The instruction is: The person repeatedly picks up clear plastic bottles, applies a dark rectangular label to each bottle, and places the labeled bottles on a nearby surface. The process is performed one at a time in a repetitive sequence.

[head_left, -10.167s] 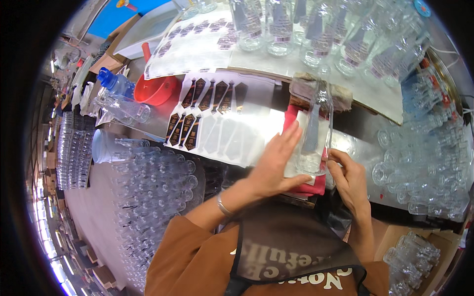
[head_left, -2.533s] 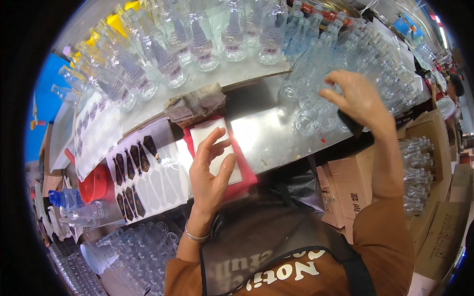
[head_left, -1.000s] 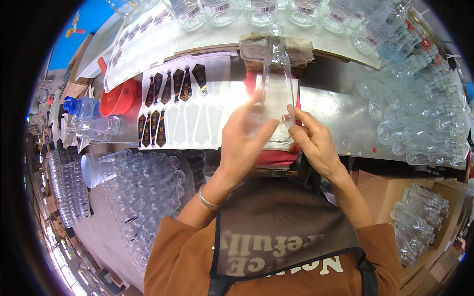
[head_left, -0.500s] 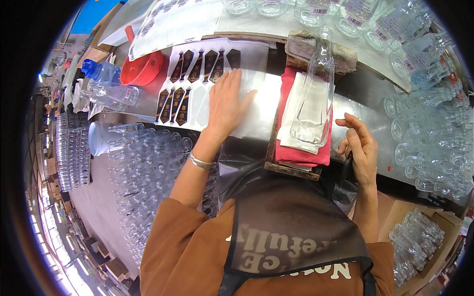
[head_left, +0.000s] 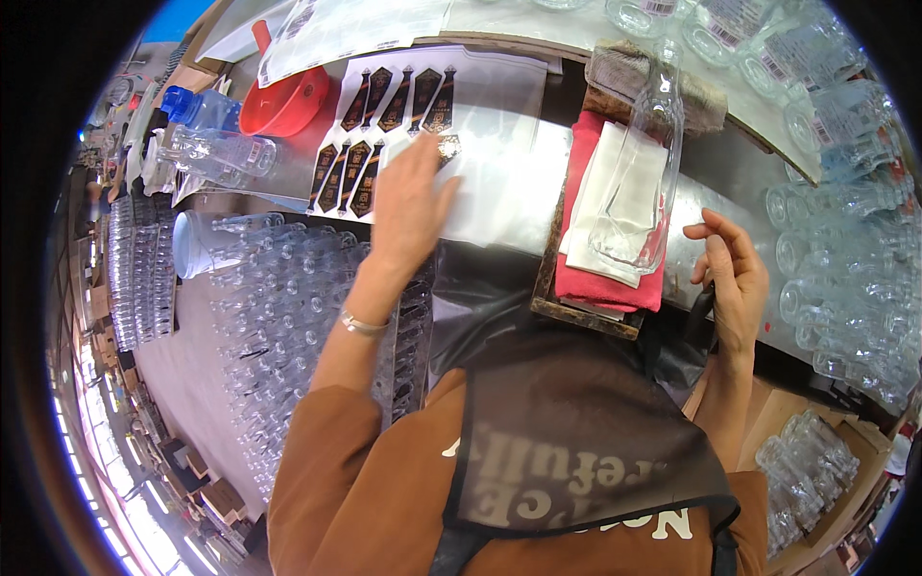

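The clear glass bottle (head_left: 639, 178) now lies let go on the white cloth (head_left: 600, 206) over the red towel (head_left: 586, 278). The left hand (head_left: 408, 197) has moved onto the label sheet (head_left: 451, 154), fingers spread flat, pressing a dark label (head_left: 447, 144); the right hand (head_left: 732, 278) hovers loosely curled, empty.

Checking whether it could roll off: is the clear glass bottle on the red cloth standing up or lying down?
Lying down. The glass bottle rests on its side on a white cloth over the red cloth, neck pointing away from the person; neither hand touches it.
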Demonstrator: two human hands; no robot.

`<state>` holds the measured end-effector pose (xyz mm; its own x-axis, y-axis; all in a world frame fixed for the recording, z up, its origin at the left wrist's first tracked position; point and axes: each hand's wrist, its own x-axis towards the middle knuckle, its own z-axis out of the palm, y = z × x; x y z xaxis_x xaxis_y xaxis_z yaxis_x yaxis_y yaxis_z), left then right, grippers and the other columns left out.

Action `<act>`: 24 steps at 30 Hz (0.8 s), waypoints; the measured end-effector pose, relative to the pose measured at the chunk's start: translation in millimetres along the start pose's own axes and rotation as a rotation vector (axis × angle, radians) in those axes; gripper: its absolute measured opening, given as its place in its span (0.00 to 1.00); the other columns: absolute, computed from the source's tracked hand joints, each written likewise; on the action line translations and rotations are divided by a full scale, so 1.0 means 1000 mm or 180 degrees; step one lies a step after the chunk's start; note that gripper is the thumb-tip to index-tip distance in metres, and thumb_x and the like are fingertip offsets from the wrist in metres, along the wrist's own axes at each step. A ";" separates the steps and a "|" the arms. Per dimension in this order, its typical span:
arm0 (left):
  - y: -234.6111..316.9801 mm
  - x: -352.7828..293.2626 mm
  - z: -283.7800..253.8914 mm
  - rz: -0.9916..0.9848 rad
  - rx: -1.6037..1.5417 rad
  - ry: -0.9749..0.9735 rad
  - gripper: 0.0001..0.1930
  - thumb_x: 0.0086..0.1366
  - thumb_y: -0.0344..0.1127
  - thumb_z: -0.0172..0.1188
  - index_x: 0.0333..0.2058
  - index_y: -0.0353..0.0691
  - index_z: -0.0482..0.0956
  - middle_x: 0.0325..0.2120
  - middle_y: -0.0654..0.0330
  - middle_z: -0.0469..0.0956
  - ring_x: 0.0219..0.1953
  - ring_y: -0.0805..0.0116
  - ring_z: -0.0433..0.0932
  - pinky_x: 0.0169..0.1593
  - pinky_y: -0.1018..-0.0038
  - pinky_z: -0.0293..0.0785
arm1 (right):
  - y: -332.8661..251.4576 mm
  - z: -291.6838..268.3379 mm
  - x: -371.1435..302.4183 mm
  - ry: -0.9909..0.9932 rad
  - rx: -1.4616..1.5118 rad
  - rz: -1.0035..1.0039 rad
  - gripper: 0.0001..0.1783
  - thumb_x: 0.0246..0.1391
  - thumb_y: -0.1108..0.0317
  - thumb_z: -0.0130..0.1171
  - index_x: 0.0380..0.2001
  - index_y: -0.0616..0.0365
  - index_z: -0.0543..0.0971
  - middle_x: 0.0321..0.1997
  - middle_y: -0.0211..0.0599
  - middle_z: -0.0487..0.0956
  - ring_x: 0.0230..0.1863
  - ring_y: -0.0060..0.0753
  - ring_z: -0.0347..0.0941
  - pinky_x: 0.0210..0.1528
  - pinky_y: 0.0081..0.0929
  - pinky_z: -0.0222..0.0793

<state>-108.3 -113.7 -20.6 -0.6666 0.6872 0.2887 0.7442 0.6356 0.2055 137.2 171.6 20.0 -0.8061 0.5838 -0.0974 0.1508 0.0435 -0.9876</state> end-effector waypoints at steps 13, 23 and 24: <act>0.039 -0.004 0.010 -0.0278 -0.0303 0.0014 0.36 0.56 0.46 0.72 0.61 0.39 0.72 0.54 0.50 0.73 0.55 0.50 0.72 0.56 0.58 0.67 | -0.002 0.012 -0.001 -0.0108 -0.0217 -0.0178 0.16 0.68 0.68 0.55 0.54 0.64 0.78 0.41 0.36 0.83 0.26 0.14 0.67 0.29 0.14 0.65; 0.038 -0.059 -0.013 0.0416 -0.0477 -0.0397 0.29 0.53 0.31 0.72 0.55 0.38 0.76 0.62 0.50 0.69 0.63 0.51 0.69 0.63 0.59 0.65 | -0.004 0.017 -0.018 -0.0047 -0.0439 -0.0361 0.32 0.56 0.71 0.66 0.63 0.65 0.70 0.53 0.39 0.80 0.23 0.15 0.69 0.26 0.17 0.68; 0.036 -0.060 -0.009 0.0405 -0.0460 -0.0315 0.28 0.53 0.30 0.72 0.54 0.39 0.77 0.61 0.51 0.71 0.62 0.50 0.70 0.63 0.59 0.65 | -0.007 0.022 -0.018 -0.0125 -0.0608 -0.0396 0.35 0.54 0.71 0.68 0.64 0.65 0.69 0.55 0.40 0.79 0.22 0.16 0.69 0.26 0.18 0.68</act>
<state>-41.7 -135.1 -22.0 -0.5626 0.7944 0.2291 0.8161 0.4893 0.3074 138.3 142.9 26.4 -0.8463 0.5325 0.0153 0.1515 0.2680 -0.9514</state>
